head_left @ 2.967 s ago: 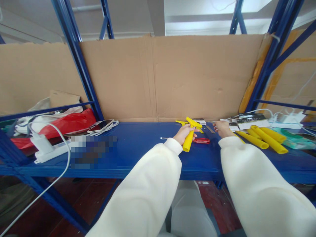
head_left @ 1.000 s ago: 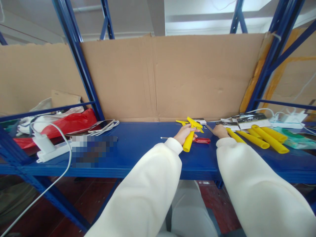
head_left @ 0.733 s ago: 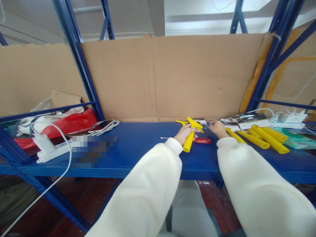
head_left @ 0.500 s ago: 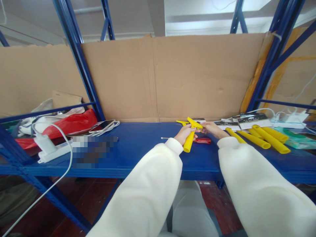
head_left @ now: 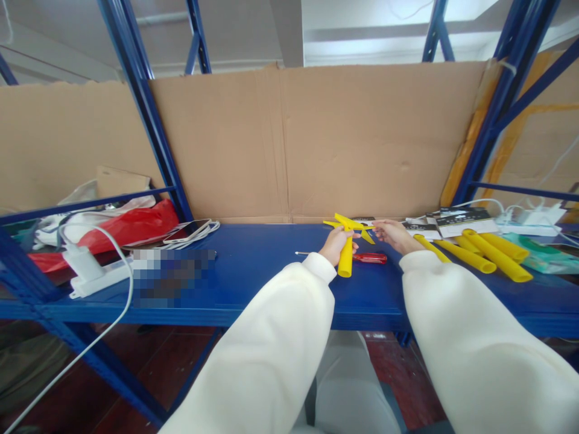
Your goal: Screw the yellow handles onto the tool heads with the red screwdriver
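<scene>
My left hand [head_left: 335,244] is closed around a yellow tube [head_left: 345,260], its open end pointing down toward me. At the tube's top sits a yellow propeller [head_left: 347,223] with several thin blades spread outward. My right hand [head_left: 394,235] has its fingertips pinched at the tip of the right-hand blade; exactly how they grip it is too small to make out. Behind the tube, a screwdriver with a clear red handle [head_left: 371,258] lies on the blue shelf top [head_left: 253,265], its shaft poking out left of my left hand.
Several loose yellow tubes [head_left: 502,256] lie to the right, beside a green packet [head_left: 549,253] and black-and-white boxes [head_left: 465,222]. On the left are a power strip [head_left: 102,277], a phone [head_left: 187,232] with a white cable and a red bag [head_left: 136,226]. Cardboard [head_left: 362,138] stands behind.
The propeller has turned, so its blades point in different directions. My right hand has shifted slightly right, out to a blade tip. My left hand keeps its hold on the tube.
</scene>
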